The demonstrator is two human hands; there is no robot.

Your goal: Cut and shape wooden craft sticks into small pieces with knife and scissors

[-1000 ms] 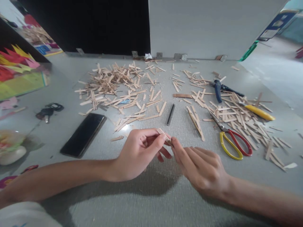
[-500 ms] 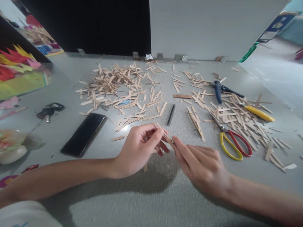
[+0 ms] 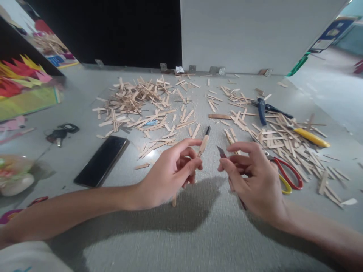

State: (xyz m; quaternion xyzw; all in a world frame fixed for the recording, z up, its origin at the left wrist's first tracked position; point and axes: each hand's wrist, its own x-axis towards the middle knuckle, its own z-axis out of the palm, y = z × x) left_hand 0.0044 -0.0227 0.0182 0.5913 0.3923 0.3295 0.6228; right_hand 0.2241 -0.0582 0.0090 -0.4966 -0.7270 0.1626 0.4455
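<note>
Between the thumb and fingers of my left hand (image 3: 177, 166) is a short piece of popsicle stick (image 3: 203, 144), tilted with its end pointing away from me. My right hand (image 3: 253, 181) grips a craft knife (image 3: 221, 152) with a dark pointed blade and reddish handle. The blade points up and left, apart from the stick. A dark pen-like rod (image 3: 208, 130) lies on the table just beyond the stick piece. Beneath my left hand, another popsicle stick (image 3: 174, 200) pokes out. Behind my right hand lie several joined stick pieces (image 3: 229, 136), partly hidden.
Popsicle-stick pieces (image 3: 133, 94) are heaped at the back left, with more (image 3: 283, 139) at right. Red-and-yellow-handled scissors (image 3: 290, 173), blue-handled cutters (image 3: 261, 111) and a yellow-handled tool (image 3: 312, 136) lie right. A phone (image 3: 102, 160) and keys (image 3: 61, 134) lie left.
My hands have moved apart. The right hand has drawn back to the right, so the knife blade now shows. My left hand has turned the stick piece more upright.
</note>
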